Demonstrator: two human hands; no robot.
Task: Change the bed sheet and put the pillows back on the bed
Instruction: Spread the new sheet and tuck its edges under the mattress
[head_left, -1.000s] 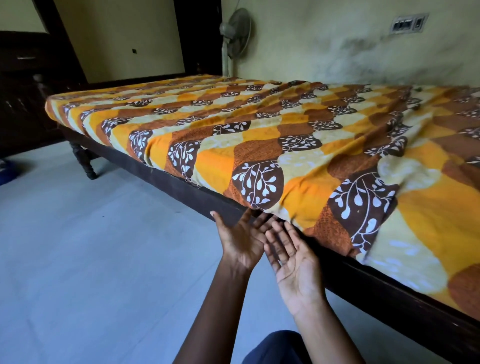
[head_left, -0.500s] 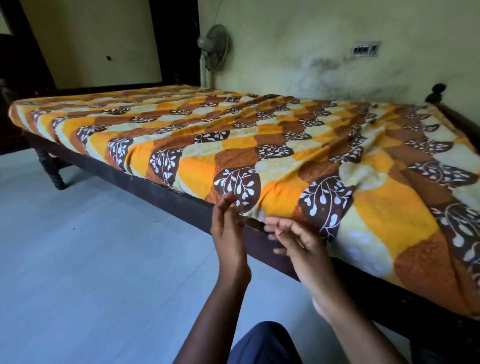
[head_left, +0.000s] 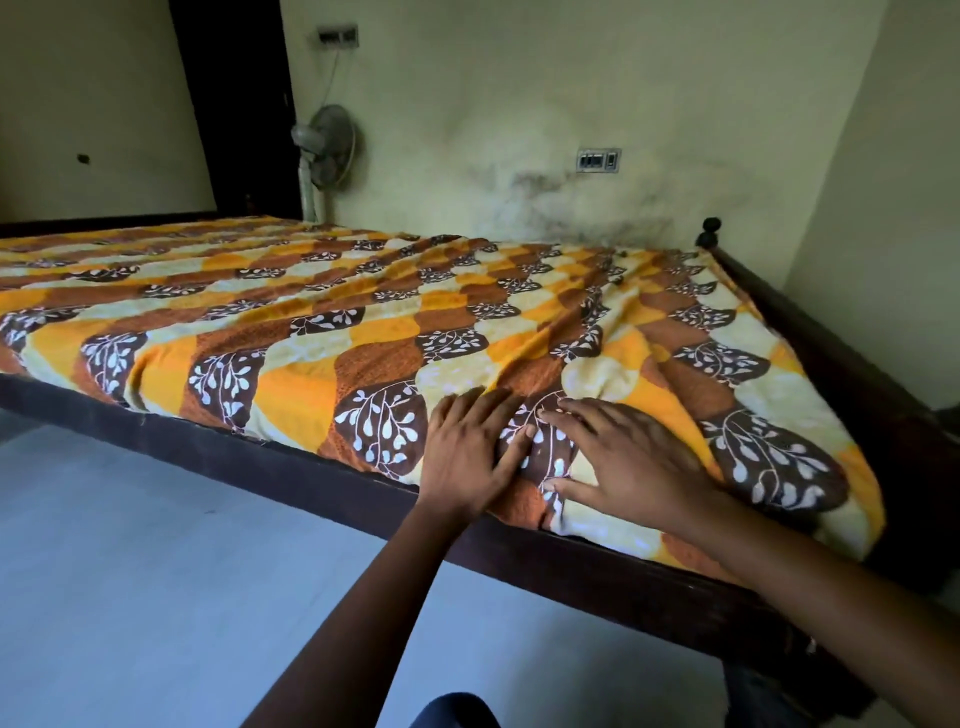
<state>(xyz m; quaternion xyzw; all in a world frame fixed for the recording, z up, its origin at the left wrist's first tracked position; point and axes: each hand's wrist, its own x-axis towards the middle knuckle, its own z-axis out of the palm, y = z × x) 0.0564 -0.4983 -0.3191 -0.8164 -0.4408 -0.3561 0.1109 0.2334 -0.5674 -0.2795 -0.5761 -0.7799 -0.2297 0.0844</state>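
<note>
An orange, yellow and brown leaf-patterned bed sheet (head_left: 363, 322) covers the mattress on a dark wooden bed frame (head_left: 218, 447). The sheet is wrinkled toward the right end. My left hand (head_left: 470, 452) lies flat, palm down, on the sheet near the bed's front edge, fingers straight. Beside it, my right hand (head_left: 628, 457) also presses flat on the sheet with fingers spread. Neither hand holds anything. No pillows are in view.
A standing fan (head_left: 324, 150) is behind the bed against the wall. A dark knobbed bedpost (head_left: 709, 231) marks the far right corner. Switch plates (head_left: 598, 160) are on the wall. Pale floor (head_left: 156, 571) spreads in front of the bed.
Both hands rose from the sheet's lower edge at the frame and now lie flat on top of the sheet. The view shifted right toward the bed's end.
</note>
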